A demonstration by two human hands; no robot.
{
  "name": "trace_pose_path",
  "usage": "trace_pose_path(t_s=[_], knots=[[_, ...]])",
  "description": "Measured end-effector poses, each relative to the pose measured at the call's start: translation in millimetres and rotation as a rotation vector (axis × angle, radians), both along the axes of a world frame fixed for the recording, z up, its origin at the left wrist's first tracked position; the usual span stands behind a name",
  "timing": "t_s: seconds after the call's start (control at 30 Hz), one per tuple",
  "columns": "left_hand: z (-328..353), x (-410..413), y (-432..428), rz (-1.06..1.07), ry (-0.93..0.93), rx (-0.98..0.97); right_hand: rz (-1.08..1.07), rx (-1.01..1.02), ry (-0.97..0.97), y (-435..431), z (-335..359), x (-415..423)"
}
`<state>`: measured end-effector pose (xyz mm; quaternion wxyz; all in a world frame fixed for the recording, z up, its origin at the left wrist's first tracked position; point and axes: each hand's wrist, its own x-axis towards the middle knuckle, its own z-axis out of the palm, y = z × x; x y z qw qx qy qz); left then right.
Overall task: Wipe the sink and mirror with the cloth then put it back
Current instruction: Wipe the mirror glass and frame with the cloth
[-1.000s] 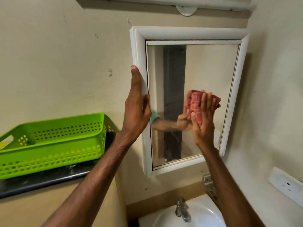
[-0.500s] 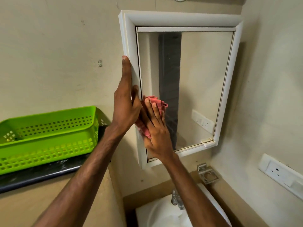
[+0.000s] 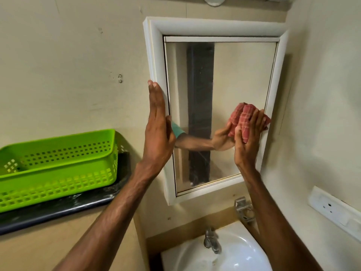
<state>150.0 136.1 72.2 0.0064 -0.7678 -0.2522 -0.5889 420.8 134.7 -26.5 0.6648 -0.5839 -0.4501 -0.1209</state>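
A white-framed mirror (image 3: 240, 79) hangs on the wall above a white sink (image 3: 240, 253). My right hand (image 3: 247, 142) presses a bunched red checked cloth (image 3: 246, 120) flat against the glass near the mirror's right edge. My left hand (image 3: 158, 132) lies flat with straight fingers against the left side of the mirror frame, steadying it. The glass reflects the cloth, a hand and a forearm.
A green plastic basket (image 3: 58, 165) sits on a dark shelf (image 3: 58, 209) to the left. A metal tap (image 3: 212, 240) stands at the back of the sink, a metal holder (image 3: 244, 209) above it. A white wall socket (image 3: 336, 211) is on the right wall.
My right hand has swept the cloth from the mirror's left edge across to its right edge. My left hand stays on the left frame. The view has shifted.
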Motion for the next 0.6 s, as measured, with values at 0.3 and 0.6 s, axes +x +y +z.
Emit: trace_pose_path(t_s=[0.3, 0.6], knots=[[4, -6, -11, -0.050, -0.010, -0.012, 0.240, -0.019, -0.516, -12, -24, -153], [-23, 13, -26, 0.120, 0.126, 0.010, 0.140, -0.028, -0.496, -9, -36, -66]])
